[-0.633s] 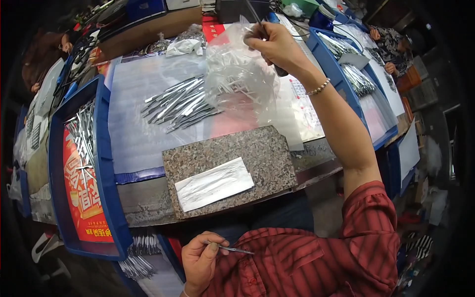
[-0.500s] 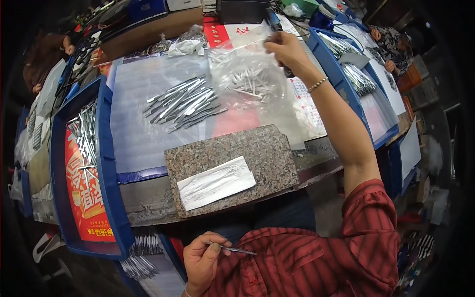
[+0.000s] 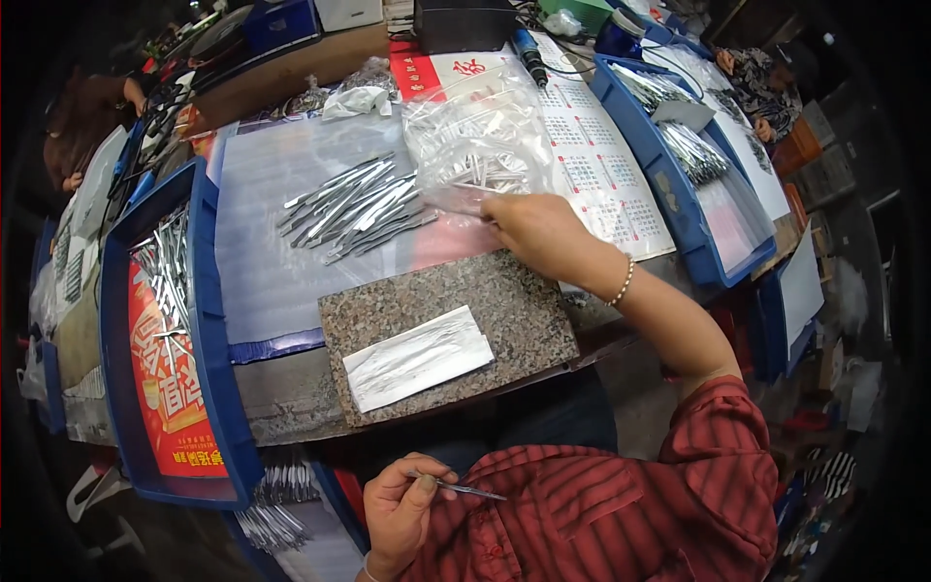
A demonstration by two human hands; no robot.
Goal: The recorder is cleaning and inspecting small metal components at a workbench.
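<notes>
My left hand (image 3: 400, 516) is low in front of my red striped shirt, thumb and fingers closed on a slim grey metal piece with a pointed end (image 3: 472, 490). Beyond the stone slab, my right hand (image 3: 545, 236) has its fingers pinched at the near edge of a clear plastic bag (image 3: 477, 109). White stick-like pieces (image 3: 485, 175) show through the bag. Left of it, a pile of slender silver metal pieces (image 3: 354, 209) lies on a translucent sheet (image 3: 257, 213). A folded white paper (image 3: 417, 361) rests on the speckled stone slab (image 3: 451, 291).
At the left stands a blue tray (image 3: 215, 320) with metal pieces. Another blue tray (image 3: 669, 189) with similar pieces is at the right. A printed calendar sheet (image 3: 606, 165) lies beside the bag, near a blue pen-like tool (image 3: 529, 56). Co-workers sit at both far sides.
My right hand has come down and toward me from the bag's upper right to its near edge. The bag lies lower and more gathered. My left hand stays put with the metal piece.
</notes>
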